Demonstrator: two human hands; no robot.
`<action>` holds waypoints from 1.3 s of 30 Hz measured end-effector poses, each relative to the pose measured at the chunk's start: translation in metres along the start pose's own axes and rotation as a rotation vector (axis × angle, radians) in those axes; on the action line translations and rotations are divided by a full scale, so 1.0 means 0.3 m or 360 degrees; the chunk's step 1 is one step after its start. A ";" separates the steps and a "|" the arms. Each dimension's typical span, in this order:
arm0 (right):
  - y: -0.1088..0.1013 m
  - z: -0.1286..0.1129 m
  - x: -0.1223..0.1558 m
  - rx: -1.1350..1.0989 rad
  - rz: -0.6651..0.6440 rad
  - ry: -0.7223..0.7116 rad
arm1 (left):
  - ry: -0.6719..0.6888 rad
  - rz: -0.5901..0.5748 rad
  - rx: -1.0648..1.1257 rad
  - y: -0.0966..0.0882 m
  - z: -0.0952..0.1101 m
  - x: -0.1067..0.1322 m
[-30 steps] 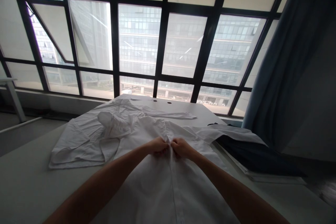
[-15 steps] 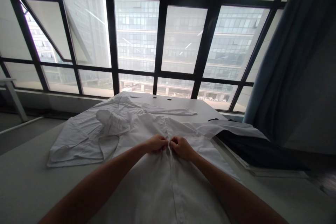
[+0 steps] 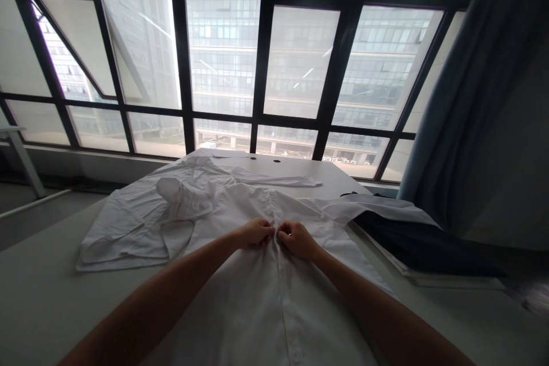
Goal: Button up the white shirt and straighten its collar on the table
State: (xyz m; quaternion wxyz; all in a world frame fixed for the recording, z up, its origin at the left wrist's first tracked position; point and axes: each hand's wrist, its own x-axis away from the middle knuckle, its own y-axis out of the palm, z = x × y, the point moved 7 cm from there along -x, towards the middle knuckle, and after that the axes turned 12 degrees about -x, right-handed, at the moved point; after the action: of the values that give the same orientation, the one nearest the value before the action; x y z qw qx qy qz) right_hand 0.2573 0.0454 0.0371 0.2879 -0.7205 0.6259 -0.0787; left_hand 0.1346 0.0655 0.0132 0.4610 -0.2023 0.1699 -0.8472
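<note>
Hardly anything had moved over the last second: both hands stayed at the same spot on the shirt (image 3: 240, 303), while the right hand (image 3: 299, 239) had shifted its fingers slightly, showing a small gap inside their curl. Its fingertips pinched the cloth at the front seam; the left hand (image 3: 257, 233) pinched it just opposite. The shirt lay spread on the desk (image 3: 38, 286), between another shirt (image 3: 124, 234) on the left and dark cloth (image 3: 420, 249) on the right.

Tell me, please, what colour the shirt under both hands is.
White, with no pattern visible; the shirt shows best in the head view, the only one.
</note>
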 end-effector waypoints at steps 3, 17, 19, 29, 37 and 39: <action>0.005 0.005 0.009 -0.0112 -0.0016 0.0142 | 0.0013 -0.0002 0.0009 0.001 -0.002 -0.002; 0.028 0.040 0.009 -0.0521 -0.0059 0.0304 | -0.0021 0.0080 -0.0007 -0.005 -0.020 -0.018; 0.028 0.047 0.005 -0.0513 -0.0058 0.0311 | -0.0049 0.0079 0.0015 -0.003 -0.018 -0.014; 0.023 0.028 0.008 -0.0174 0.0104 0.0058 | -0.0076 0.0181 -0.0042 0.001 0.000 0.003; 0.031 0.051 -0.001 -0.0512 -0.0044 0.0308 | -0.0086 0.0226 -0.0043 -0.011 -0.021 -0.020; 0.032 0.057 -0.005 -0.0541 -0.0058 0.0364 | -0.0032 0.0208 -0.0059 -0.014 -0.014 -0.020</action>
State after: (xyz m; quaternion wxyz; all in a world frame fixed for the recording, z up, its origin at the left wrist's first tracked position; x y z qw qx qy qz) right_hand 0.2568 0.0517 0.0184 0.0878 -0.7563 0.6457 -0.0583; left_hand 0.1326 0.0732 0.0105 0.5133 -0.2078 0.1939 -0.8098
